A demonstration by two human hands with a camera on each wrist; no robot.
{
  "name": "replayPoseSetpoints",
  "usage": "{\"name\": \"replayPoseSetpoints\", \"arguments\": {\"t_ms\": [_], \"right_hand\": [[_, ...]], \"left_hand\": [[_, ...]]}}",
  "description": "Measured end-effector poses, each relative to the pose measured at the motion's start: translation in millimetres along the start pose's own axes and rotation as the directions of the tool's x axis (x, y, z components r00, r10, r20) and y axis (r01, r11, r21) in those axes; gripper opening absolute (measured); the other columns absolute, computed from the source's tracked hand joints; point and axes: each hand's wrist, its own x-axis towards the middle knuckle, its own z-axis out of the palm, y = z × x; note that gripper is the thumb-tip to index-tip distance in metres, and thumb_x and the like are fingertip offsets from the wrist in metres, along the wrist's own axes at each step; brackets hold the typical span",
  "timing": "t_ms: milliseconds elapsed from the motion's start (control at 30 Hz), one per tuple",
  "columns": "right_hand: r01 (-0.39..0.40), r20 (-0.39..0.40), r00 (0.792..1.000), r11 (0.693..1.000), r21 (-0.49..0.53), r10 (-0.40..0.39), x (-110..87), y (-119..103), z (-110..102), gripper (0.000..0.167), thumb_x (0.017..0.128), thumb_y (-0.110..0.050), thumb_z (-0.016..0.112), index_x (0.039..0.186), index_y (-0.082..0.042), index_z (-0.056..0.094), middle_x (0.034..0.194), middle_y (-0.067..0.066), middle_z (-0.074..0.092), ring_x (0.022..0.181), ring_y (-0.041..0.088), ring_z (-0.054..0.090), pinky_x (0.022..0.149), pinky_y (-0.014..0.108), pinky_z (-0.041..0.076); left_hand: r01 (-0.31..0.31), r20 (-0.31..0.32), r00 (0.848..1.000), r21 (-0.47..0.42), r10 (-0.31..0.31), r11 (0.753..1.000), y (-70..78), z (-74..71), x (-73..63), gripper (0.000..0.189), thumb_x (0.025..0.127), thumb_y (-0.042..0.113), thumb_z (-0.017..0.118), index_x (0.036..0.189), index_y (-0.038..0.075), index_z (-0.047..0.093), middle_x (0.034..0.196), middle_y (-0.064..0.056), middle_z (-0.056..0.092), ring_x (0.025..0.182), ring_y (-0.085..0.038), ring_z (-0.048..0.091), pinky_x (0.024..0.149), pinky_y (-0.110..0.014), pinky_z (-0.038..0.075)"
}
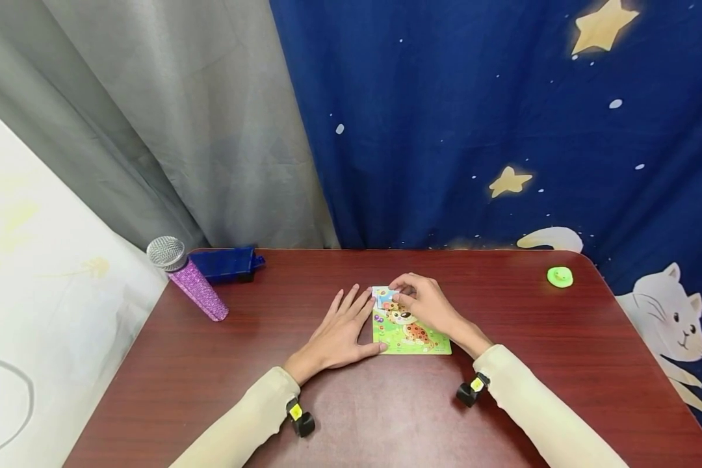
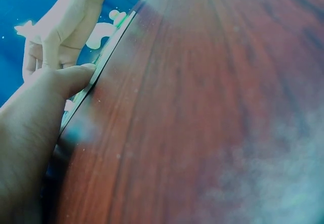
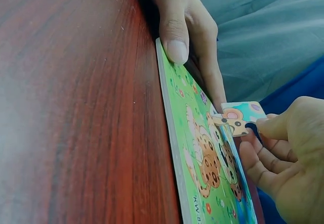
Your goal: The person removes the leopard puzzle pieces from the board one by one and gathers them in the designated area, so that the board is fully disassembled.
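A flat green jigsaw puzzle board with a spotted cartoon animal lies on the table. My left hand rests at its left side with fingers spread, the thumb on the lower left corner and fingertips by the upper left edge. Between thumb and fingers, my right hand pinches a puzzle piece showing an ear and part of a face. In the right wrist view that piece is tilted up from the upper part of the board. The left thumb presses the board's edge in the left wrist view.
On the left of the brown table stands a purple glitter microphone, with a dark blue case behind it. A small bright green object lies at the far right. Grey and blue curtains hang behind the table.
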Motion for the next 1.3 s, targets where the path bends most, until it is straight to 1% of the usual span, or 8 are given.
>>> {"name": "replayPoseSetpoints", "arguments": {"t_ms": [100, 300, 467, 733, 833, 967, 1033, 1300], "right_hand": [[-0.013, -0.024, 1.000, 1.000, 0.021, 0.014, -3.1, 0, -2, 0.015, 0.102, 0.000, 0.076, 0.116, -0.005, 0.079, 0.106, 0.008, 0.078, 0.091, 0.022, 0.076, 0.078, 0.030, 0.061], [-0.025, -0.067, 0.997, 0.998, 0.053, 0.029, -9.7, -2, -13, 0.012, 0.102, -0.003, 0.077, 0.112, -0.008, 0.080, 0.104, 0.006, 0.079, 0.090, 0.021, 0.076, 0.075, 0.029, 0.060], [-0.055, -0.073, 0.996, 0.996, 0.063, 0.060, -16.4, -3, -22, 0.011, 0.103, -0.004, 0.077, 0.111, -0.011, 0.080, 0.100, 0.005, 0.078, 0.087, 0.023, 0.076, 0.072, 0.033, 0.061], [-0.048, -0.118, 0.991, 0.997, 0.068, 0.056, -29.1, 4, -34, 0.010, 0.103, -0.006, 0.078, 0.112, -0.009, 0.081, 0.099, 0.007, 0.080, 0.087, 0.028, 0.079, 0.077, 0.036, 0.064], [-0.048, -0.142, 0.988, 0.997, 0.062, 0.056, -33.8, 8, -38, 0.011, 0.102, -0.005, 0.079, 0.112, -0.008, 0.081, 0.099, 0.008, 0.080, 0.087, 0.026, 0.080, 0.077, 0.033, 0.065], [-0.056, -0.162, 0.985, 0.997, 0.059, 0.065, -39.8, 11, -45, 0.012, 0.102, -0.005, 0.079, 0.113, -0.007, 0.081, 0.099, 0.009, 0.079, 0.088, 0.020, 0.079, 0.079, 0.024, 0.062], [-0.059, -0.168, 0.983, 0.996, 0.060, 0.068, -42.5, 14, -47, 0.012, 0.102, -0.005, 0.078, 0.114, -0.007, 0.081, 0.098, 0.010, 0.079, 0.086, 0.020, 0.079, 0.078, 0.021, 0.061], [-0.068, -0.190, 0.979, 0.995, 0.068, 0.080, -54.9, 26, -58, 0.014, 0.102, -0.004, 0.078, 0.116, -0.004, 0.080, 0.097, 0.013, 0.079, 0.085, 0.023, 0.080, 0.076, 0.025, 0.062]], "left_hand": [[0.001, 0.001, 1.000, 0.001, -0.001, 1.000, -0.8, 0.8, 0.0, 0.103, 0.101, 0.074, 0.059, 0.172, 0.005, 0.035, 0.182, -0.013, 0.024, 0.171, -0.036, 0.011, 0.136, -0.057, 0.003], [-0.009, -0.002, 1.000, -0.007, 0.009, 1.000, -1.5, -0.8, -0.9, 0.102, 0.101, 0.073, 0.060, 0.172, 0.005, 0.035, 0.183, -0.012, 0.021, 0.171, -0.037, 0.010, 0.136, -0.059, 0.004], [-0.011, -0.011, 1.000, -0.006, 0.011, 1.000, -1.6, -0.7, -0.8, 0.102, 0.100, 0.073, 0.061, 0.172, 0.005, 0.036, 0.182, -0.010, 0.025, 0.171, -0.037, 0.011, 0.136, -0.059, 0.005], [-0.006, -0.012, 1.000, -0.008, 0.006, 1.000, -1.5, -0.2, 0.0, 0.102, 0.100, 0.074, 0.061, 0.172, 0.007, 0.036, 0.183, -0.007, 0.024, 0.171, -0.036, 0.011, 0.136, -0.059, 0.006], [-0.009, -0.011, 1.000, -0.013, 0.009, 1.000, -0.9, -0.9, -0.3, 0.102, 0.100, 0.074, 0.061, 0.173, 0.007, 0.035, 0.183, -0.006, 0.023, 0.171, -0.036, 0.011, 0.136, -0.059, 0.005], [-0.014, -0.016, 1.000, -0.015, 0.014, 1.000, -0.2, -1.1, -1.0, 0.101, 0.100, 0.073, 0.061, 0.173, 0.007, 0.036, 0.183, -0.007, 0.023, 0.170, -0.037, 0.012, 0.136, -0.060, 0.006], [-0.014, -0.017, 1.000, -0.014, 0.013, 1.000, -0.1, -1.1, -1.3, 0.101, 0.100, 0.073, 0.061, 0.172, 0.006, 0.036, 0.183, -0.007, 0.022, 0.170, -0.037, 0.011, 0.136, -0.060, 0.006], [-0.013, -0.019, 1.000, -0.016, 0.013, 1.000, -0.6, -0.1, -1.3, 0.101, 0.101, 0.074, 0.060, 0.172, 0.006, 0.038, 0.183, -0.007, 0.023, 0.170, -0.037, 0.011, 0.136, -0.059, 0.005]]}}
